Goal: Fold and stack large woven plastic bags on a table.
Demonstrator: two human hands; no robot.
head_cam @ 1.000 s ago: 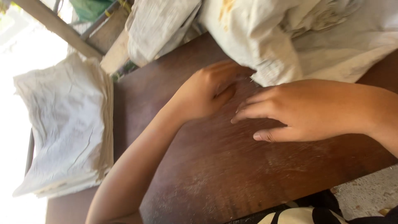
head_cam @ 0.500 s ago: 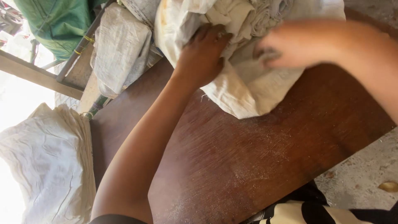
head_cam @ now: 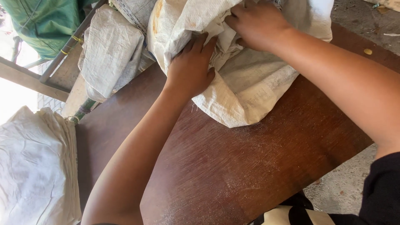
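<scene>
A crumpled white woven sack (head_cam: 246, 87) lies on the far part of a dark brown wooden table (head_cam: 233, 166). My left hand (head_cam: 191, 66) rests on the sack's left side with its fingers pressed into the fabric. My right hand (head_cam: 258, 23) is higher up and closed on a fold of the same sack near the top edge of the view. Fine pale dust lies on the tabletop in front of the sack.
A stack of flat white sacks (head_cam: 35, 166) sits at the left. Another white sack (head_cam: 110, 54) hangs over a wooden frame (head_cam: 50, 79) beyond the table, with green cloth (head_cam: 46, 21) behind it. Grey ground (head_cam: 350, 187) lies to the right.
Both hands left the bare tabletop and reached forward onto the white sack. The view has tilted up, so the sack now fills the top of the picture.
</scene>
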